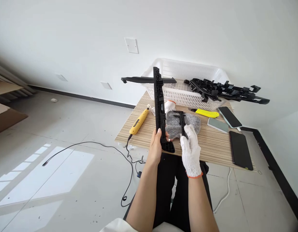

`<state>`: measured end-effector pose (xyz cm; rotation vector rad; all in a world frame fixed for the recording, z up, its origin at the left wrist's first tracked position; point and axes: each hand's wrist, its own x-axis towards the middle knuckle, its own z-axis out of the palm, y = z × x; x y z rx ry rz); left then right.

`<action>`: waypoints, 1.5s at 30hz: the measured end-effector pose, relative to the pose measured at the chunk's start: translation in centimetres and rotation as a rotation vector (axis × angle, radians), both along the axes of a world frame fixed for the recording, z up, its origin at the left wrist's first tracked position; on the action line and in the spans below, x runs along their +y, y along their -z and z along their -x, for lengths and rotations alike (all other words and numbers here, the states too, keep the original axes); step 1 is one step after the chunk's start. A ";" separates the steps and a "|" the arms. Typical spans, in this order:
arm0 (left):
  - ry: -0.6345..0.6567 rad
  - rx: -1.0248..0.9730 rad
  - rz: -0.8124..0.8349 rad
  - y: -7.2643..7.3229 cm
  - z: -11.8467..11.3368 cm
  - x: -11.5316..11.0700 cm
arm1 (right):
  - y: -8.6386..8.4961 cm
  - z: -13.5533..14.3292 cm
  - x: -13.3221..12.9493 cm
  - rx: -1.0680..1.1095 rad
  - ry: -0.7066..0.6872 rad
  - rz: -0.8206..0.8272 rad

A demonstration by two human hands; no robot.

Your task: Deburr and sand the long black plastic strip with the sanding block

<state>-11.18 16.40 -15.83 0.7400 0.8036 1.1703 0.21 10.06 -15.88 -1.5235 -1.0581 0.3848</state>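
My bare left hand (155, 146) is closed around the lower end of a long black plastic part (159, 106), which stands nearly upright over the table's front edge. A white knitted glove with an orange cuff covers my right hand (191, 149). Its fingers grip a black vernier caliper (181, 119), jaws pointing away from me. Beneath the caliper lies a grey bubble-wrapped bundle (194, 120). Behind the upright part, another white glove (169, 106) is partly hidden.
A white basket (182, 96) at the back holds several black plastic parts (216, 88), some jutting over its rim. On the striped table (206, 148) lie a yellow corded tool (139, 121), a yellow utility knife (206, 113), a dark phone (240, 149) and other phone-like devices. Cables trail across the floor.
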 end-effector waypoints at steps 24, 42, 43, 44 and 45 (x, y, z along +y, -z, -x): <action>-0.468 1.641 -0.975 -20.2 8.5 13.4 | -0.7 -0.2 -0.3 0.196 0.122 0.002; 0.194 1.931 -0.849 -18.7 5.5 25.0 | -0.7 -0.2 0.0 0.155 0.085 0.050; 0.207 1.908 -0.815 -18.8 5.6 25.0 | -0.7 -0.2 0.0 0.154 0.081 0.047; 0.220 1.896 -0.785 -18.9 5.8 25.0 | -0.7 -0.2 0.1 0.153 0.081 0.045; 0.240 1.891 -0.765 -19.0 6.0 24.9 | -0.7 -0.2 0.1 0.152 0.081 0.045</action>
